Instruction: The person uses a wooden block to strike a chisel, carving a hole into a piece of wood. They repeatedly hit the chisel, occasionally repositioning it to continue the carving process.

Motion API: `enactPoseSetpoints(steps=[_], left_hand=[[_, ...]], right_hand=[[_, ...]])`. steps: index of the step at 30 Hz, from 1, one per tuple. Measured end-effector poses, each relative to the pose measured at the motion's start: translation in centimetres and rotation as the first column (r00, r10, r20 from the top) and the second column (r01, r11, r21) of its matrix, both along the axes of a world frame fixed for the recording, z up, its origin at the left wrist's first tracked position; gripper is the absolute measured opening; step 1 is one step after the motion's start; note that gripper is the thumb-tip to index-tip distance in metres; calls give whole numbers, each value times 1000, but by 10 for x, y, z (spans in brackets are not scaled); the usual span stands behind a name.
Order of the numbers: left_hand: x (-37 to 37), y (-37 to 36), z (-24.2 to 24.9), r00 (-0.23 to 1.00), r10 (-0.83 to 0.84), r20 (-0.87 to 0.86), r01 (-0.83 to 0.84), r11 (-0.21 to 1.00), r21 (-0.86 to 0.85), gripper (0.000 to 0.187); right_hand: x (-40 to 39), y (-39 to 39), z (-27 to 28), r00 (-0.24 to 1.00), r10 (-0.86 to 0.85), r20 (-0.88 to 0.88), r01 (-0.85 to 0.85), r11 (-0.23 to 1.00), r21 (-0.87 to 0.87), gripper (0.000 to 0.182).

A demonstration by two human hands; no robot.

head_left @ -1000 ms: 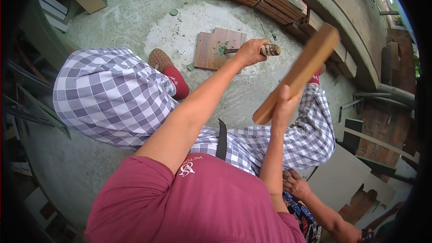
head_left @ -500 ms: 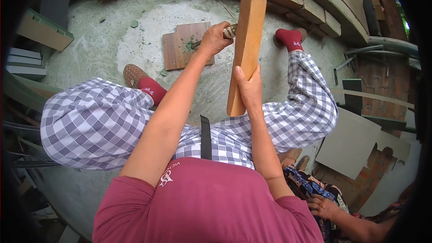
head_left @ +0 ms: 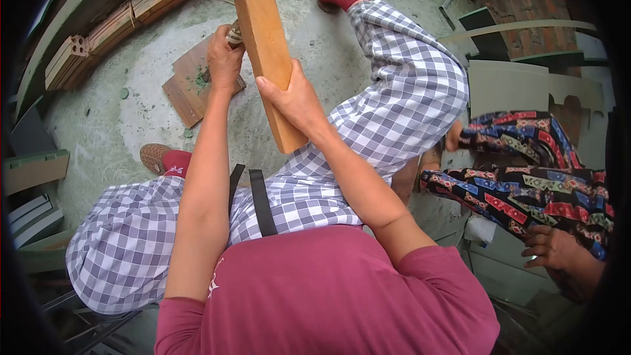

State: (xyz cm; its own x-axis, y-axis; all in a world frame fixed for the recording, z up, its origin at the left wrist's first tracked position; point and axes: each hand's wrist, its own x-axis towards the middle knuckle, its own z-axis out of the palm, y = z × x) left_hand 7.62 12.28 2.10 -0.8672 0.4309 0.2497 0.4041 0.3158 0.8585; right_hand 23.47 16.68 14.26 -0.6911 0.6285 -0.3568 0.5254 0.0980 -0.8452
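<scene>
My left hand (head_left: 225, 59) is closed round a tool with a pale wrapped handle (head_left: 234, 34), beside the upper part of a long wooden block. Much of that tool is hidden behind my hand and the block. My right hand (head_left: 296, 98) grips the wooden block (head_left: 263, 39) near its lower end, thumb across its face. Beneath my left hand, brown wood-grain boards (head_left: 184, 95) lie on the concrete floor, with small green scraps (head_left: 200, 79) scattered on them.
Hollow bricks (head_left: 105, 29) line a curved ledge at the upper left. Another person's hand (head_left: 555, 248) and patterned trousers (head_left: 513, 190) are at the right. Grey panels (head_left: 509, 89) lie at the upper right, boards (head_left: 36, 171) at the left.
The view has turned, so boards, hands and block appear further left and the other person shows more fully. The block's top now leans left. Both hands keep their holds.
</scene>
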Motion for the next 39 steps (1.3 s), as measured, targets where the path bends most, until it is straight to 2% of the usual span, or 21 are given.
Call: enactPoseSetpoints(steps=[1,4,5,7,9,11,13,15,17,18,19,21,23,31,33,37,39], left_hand=[[3,1,-1,1000,-4,-4,4,1000,-3,32],[6,0,-7,990,133,-39,-131,991,41,34],[8,-1,-2,983,144,-116,-141,989,33,37],[8,-1,-2,971,179,-162,-178,984,15,40],[9,2,-4,948,221,-230,-216,975,50,40],[12,4,-4,962,217,-165,-205,975,88,44],[16,3,5,953,262,-149,-251,964,87,41],[11,-3,10,953,273,-134,-272,962,31,39],[-2,-7,15,940,325,106,-341,905,255,36],[-11,-15,23,919,394,2,-387,901,195,34],[-23,-22,24,897,441,19,-438,884,163,33],[-40,-36,33,870,415,267,-486,816,313,34],[-49,-49,38,827,495,268,-559,775,293,35],[-56,-56,25,782,543,304,-620,726,297,43],[-52,-54,24,779,547,307,-624,723,296,43],[-48,-50,21,812,515,275,-581,758,298,40],[-51,-52,17,819,510,264,-572,761,304,39]], right_hand=[[1,0,1,1000,-4,-4,4,1000,-3,76],[-2,-3,-2,999,2,-40,-3,1000,-8,69],[-2,-4,-6,997,4,-74,-6,1000,-28,66],[-3,-4,-9,995,-4,-101,-2,998,-66,57],[-4,-3,-12,992,-20,-124,18,1000,-20,53],[-5,-1,-9,994,-38,-106,33,998,-51,53],[-4,2,-11,992,-50,-112,45,998,-42,53],[-4,4,-13,992,-75,-104,72,997,-31,53],[-3,7,-13,990,-106,-96,102,994,-40,54],[-3,8,-12,991,-108,-82,106,994,-28,55],[-4,9,-12,990,-112,-81,109,993,-31,55],[-5,9,-13,987,-118,-105,112,992,-63,56],[-6,8,-13,990,-110,-89,105,993,-62,57],[-6,1,-11,1000,-18,-17,18,999,-44,60],[-6,0,-11,994,106,39,-106,994,4,62],[-8,-6,-11,983,178,37,-179,984,16,65],[-9,-7,-9,966,237,103,-240,970,24,69]])
